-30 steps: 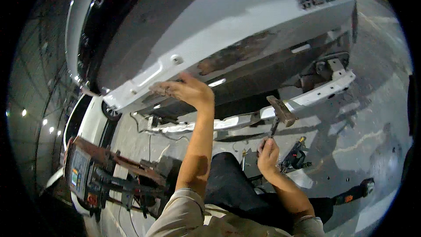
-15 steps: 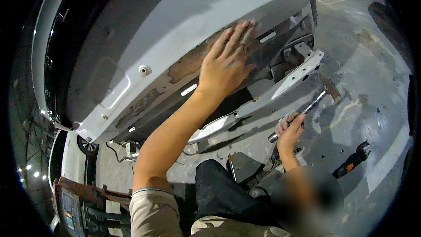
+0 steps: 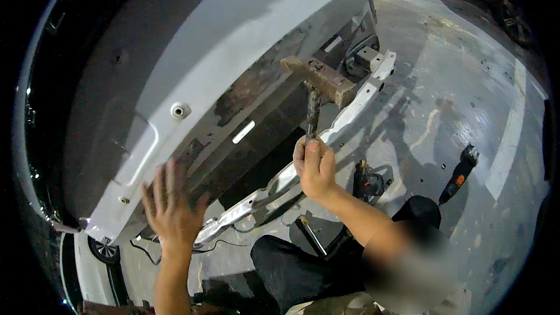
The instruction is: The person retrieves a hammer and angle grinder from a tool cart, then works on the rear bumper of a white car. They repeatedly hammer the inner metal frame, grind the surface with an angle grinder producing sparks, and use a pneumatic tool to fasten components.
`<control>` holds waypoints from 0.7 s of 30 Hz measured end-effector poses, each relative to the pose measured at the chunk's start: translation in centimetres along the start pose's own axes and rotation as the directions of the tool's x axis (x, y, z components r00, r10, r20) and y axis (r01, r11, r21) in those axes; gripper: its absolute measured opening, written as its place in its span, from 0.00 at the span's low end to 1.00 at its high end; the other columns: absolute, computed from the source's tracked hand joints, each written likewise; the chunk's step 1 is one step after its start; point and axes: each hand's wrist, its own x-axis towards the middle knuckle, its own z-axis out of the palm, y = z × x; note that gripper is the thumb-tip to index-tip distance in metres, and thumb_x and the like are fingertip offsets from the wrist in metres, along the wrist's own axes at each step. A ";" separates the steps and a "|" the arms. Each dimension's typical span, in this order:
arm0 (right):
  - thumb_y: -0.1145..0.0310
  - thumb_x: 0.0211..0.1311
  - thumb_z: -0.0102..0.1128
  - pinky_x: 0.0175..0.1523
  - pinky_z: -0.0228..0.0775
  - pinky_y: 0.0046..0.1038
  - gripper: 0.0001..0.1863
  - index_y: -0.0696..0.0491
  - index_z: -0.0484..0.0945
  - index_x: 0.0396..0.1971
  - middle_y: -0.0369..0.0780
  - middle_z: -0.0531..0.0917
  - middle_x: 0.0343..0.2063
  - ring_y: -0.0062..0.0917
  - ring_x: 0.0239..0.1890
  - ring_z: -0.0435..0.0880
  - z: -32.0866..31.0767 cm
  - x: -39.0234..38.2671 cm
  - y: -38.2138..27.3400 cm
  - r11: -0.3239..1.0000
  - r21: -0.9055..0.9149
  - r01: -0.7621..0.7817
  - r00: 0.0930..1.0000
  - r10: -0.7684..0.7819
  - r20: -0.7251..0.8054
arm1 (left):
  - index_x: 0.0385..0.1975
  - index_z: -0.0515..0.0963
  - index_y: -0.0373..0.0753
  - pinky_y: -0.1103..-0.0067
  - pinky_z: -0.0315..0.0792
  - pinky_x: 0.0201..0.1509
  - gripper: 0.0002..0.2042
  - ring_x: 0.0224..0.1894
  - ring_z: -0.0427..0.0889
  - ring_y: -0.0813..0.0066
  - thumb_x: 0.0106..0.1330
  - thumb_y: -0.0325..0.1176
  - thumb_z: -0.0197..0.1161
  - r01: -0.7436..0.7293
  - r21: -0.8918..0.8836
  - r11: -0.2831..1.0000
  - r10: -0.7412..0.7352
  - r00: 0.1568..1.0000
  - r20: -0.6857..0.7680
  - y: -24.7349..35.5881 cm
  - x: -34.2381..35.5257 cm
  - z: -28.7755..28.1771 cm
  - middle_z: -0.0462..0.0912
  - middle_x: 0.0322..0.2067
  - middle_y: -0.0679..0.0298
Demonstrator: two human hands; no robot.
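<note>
Hammer [image 3: 319,81] clenched in right hand [image 3: 315,166], mid-frame, head on rusted panel [image 3: 233,41]; left hand [image 3: 170,207] splayed flat; dent-beating seemingly unfinished.

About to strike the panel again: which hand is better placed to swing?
Right. The right hand grips the rusty metal hammer, head raised by the white car panel; the left hand is spread flat against it.

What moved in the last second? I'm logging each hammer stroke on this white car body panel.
The rusty metal hammer rose from low at the right up against the white car body panel. The left hand slid from the panel's middle to its lower left edge. The right hand kept its grip on the handle.
</note>
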 end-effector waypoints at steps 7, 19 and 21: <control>0.52 0.72 0.37 0.22 0.55 0.23 0.24 0.55 0.65 0.22 0.33 0.66 0.14 0.16 0.17 0.63 0.8 0.3 1.3 0.975 -0.223 -0.017 0.993 -0.009 -0.117 | 0.63 0.59 0.33 0.55 0.44 0.71 0.39 0.70 0.49 0.48 0.54 0.49 0.63 0.071 0.158 0.985 -0.067 0.997 -0.033 -6.6 -7.0 2.4 0.53 0.66 0.47; 0.51 0.72 0.38 0.20 0.52 0.19 0.24 0.54 0.66 0.22 0.29 0.65 0.13 0.12 0.15 0.62 1.6 0.1 0.5 0.997 -0.066 -0.046 0.987 0.035 -0.156 | 0.68 0.48 0.36 0.52 0.39 0.71 0.49 0.71 0.43 0.45 0.55 0.63 0.59 0.068 0.124 0.990 -0.041 0.977 -0.208 -5.9 -6.6 4.8 0.46 0.68 0.46; 0.51 0.72 0.38 0.20 0.51 0.19 0.23 0.53 0.66 0.22 0.29 0.65 0.13 0.12 0.15 0.62 1.6 -0.2 0.6 0.997 -0.059 -0.058 0.989 0.049 -0.136 | 0.68 0.47 0.35 0.50 0.38 0.71 0.49 0.71 0.42 0.44 0.54 0.61 0.60 0.086 0.095 0.992 -0.068 0.980 -0.186 -5.6 -6.5 4.8 0.46 0.68 0.44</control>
